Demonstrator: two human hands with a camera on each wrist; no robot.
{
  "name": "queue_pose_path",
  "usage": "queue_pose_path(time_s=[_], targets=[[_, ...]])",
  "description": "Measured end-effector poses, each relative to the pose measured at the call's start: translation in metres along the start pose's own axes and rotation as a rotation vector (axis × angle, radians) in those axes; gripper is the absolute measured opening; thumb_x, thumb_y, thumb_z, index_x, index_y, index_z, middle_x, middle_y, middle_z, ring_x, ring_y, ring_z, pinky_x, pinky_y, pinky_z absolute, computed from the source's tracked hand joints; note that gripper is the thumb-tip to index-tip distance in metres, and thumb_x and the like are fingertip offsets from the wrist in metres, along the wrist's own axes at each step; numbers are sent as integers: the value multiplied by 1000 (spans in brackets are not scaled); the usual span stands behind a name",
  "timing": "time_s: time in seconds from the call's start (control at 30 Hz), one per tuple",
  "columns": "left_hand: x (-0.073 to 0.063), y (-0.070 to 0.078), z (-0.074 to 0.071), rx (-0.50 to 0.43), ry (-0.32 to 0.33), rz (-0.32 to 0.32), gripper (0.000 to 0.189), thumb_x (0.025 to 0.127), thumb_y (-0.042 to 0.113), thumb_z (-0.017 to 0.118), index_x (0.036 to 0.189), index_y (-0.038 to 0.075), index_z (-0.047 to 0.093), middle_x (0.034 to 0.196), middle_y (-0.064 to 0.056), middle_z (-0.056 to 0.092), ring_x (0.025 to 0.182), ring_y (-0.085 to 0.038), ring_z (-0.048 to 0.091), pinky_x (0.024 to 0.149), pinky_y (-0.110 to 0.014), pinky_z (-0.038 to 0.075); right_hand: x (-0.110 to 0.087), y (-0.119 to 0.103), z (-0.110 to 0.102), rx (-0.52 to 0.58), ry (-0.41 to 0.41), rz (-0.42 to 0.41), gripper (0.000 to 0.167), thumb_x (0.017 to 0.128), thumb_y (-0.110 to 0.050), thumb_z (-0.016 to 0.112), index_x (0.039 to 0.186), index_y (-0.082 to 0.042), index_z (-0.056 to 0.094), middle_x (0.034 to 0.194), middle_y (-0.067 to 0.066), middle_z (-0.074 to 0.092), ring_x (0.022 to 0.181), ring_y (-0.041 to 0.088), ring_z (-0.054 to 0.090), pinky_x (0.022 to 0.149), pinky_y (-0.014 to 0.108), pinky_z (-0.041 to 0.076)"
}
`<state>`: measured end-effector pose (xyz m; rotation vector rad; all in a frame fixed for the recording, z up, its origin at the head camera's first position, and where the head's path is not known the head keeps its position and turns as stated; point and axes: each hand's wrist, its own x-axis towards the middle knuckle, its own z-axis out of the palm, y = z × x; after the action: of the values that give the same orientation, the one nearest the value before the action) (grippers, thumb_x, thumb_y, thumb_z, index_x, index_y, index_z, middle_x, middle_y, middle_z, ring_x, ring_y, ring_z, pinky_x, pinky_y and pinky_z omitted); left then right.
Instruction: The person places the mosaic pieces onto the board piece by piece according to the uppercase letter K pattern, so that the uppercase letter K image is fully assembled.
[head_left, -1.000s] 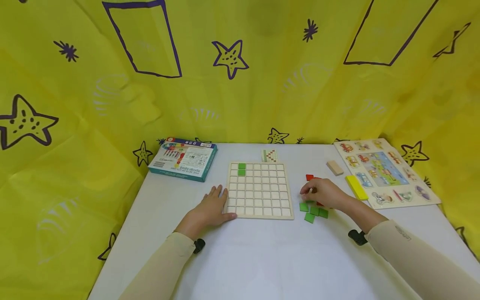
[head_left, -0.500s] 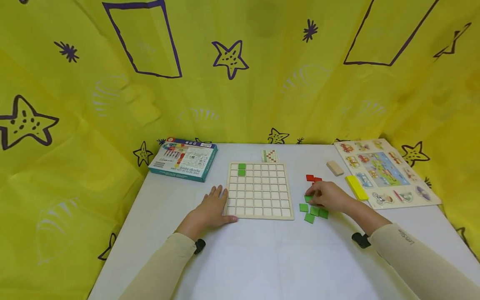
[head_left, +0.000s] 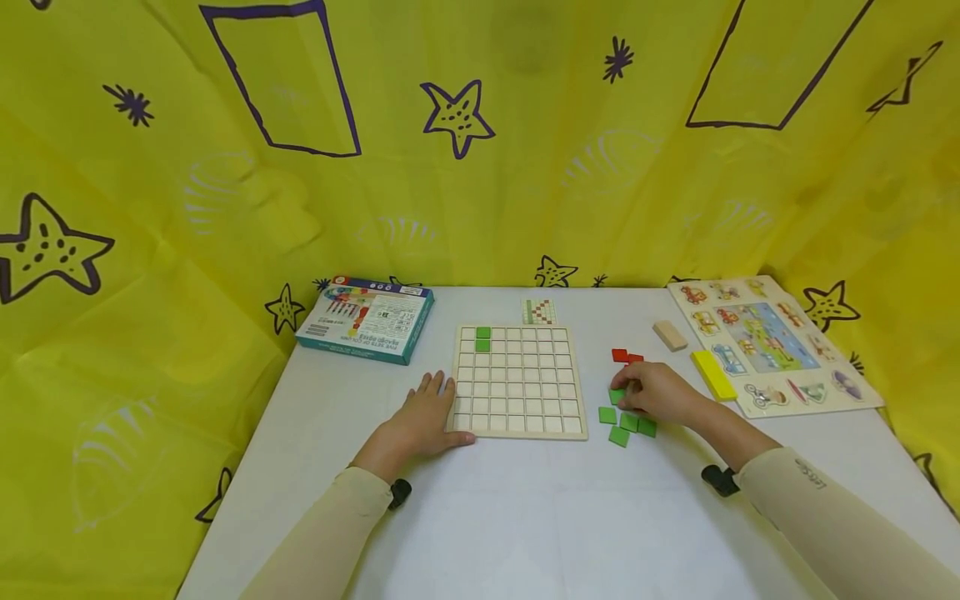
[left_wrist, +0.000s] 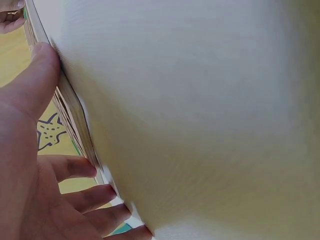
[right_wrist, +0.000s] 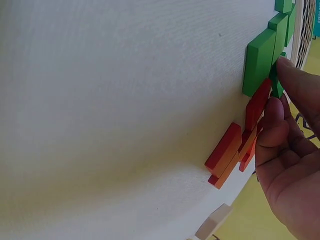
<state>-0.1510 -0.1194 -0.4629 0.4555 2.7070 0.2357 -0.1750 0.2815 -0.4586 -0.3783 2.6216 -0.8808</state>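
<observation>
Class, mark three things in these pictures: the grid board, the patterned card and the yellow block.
Grid board (head_left: 515, 389): head view, on a bare cell near the middle.
Patterned card (head_left: 539, 312): head view, middle of its printed face.
Yellow block (head_left: 712, 375): head view, middle of its top.

Grid (head_left: 515, 388) sits on the table (head_left: 517, 517), card (head_left: 539, 312) just off its 12 o'clock, box (head_left: 367, 321) at 10, loose tiles (head_left: 629, 422) at 3, puzzle (head_left: 772, 342) farther out.
</observation>
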Motion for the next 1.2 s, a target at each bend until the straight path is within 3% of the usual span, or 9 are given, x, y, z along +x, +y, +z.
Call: queue_pose_path(time_s=[0.7,1.2], targets=[[-2,1,-4,7,14,16,107,86,65,67,157,-4,25,164,-26,16,151,-45,12,117,-58,22,-1,-6,-2,7,64,-30,12,90,-6,75,101,-8,73,92,1,66,84,21,56,72,28,50],[-2,2,-3,1,11,15,108,85,65,68,157,-4,24,163,-26,16,151,-44,11,117,-58,22,29,-37,-26,31,96,-42,13,92,-9,73,106,-6,74,97,3,70,86,23,58,74,32,52]])
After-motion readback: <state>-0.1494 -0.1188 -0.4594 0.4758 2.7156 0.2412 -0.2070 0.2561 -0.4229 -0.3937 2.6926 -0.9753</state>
